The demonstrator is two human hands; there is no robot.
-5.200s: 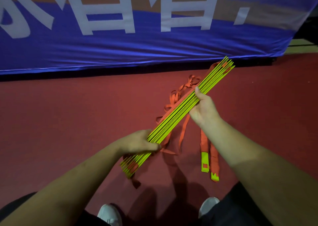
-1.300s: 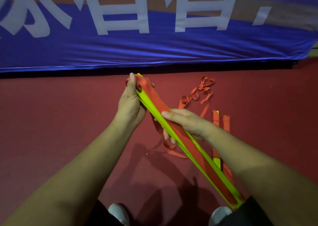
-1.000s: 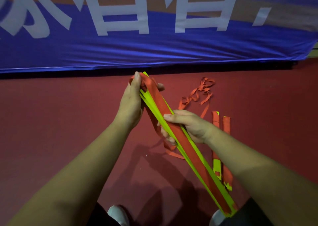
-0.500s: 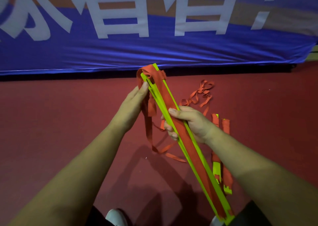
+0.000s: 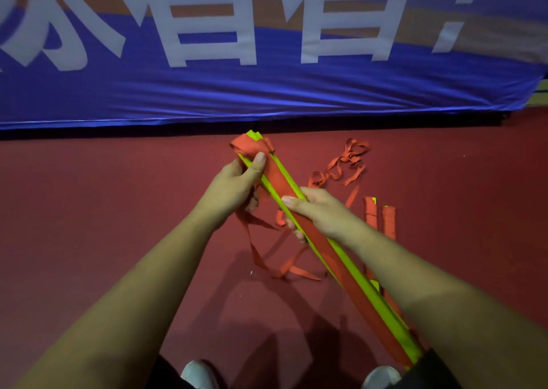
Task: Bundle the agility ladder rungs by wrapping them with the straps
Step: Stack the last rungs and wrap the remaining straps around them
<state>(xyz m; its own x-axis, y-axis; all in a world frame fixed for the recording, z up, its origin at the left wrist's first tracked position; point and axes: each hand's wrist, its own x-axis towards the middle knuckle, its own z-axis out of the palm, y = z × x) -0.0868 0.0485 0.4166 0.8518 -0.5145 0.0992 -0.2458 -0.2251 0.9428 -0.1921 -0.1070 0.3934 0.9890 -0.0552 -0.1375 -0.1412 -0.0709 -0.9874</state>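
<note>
Head view, counted out: one stack of flat yellow-green plastic ladder rungs (image 5: 382, 311), pressed so tight that the rungs in it cannot be numbered; one wide orange fabric strap (image 5: 329, 255) laid along its top face; two bare hands; two white shoes; one banner.

The stack is held in the air on a slant. Its far end is up near the banner's lower edge, and its near end is down at the dark clothing (image 5: 430, 371) by the bottom edge. The strap folds over the far end in a bunched cap.

The left hand (image 5: 234, 187) grips just below that cap. Its thumb presses the strap flat on the top face and its fingers curl underneath, mostly hidden. The right hand (image 5: 320, 213) clamps the stack lower down, toward the person, with the thumb lying across strap and rungs and the fingertips curled round from below. A short strap-covered stretch shows between the two hands.

Thin loose orange strap tails (image 5: 258, 255) hang from under the left hand and trail on the red floor (image 5: 89, 210). A tangle of orange webbing (image 5: 353, 151) lies farther off to the right. Two short orange-wrapped pieces (image 5: 370, 213) lie side by side on the floor just past the right wrist, partly hidden by the forearm.

Along the top stretches the blue fabric banner (image 5: 267, 92) with large white characters. The shoes, left (image 5: 195, 374) and right (image 5: 382, 375), show at the bottom edge.
</note>
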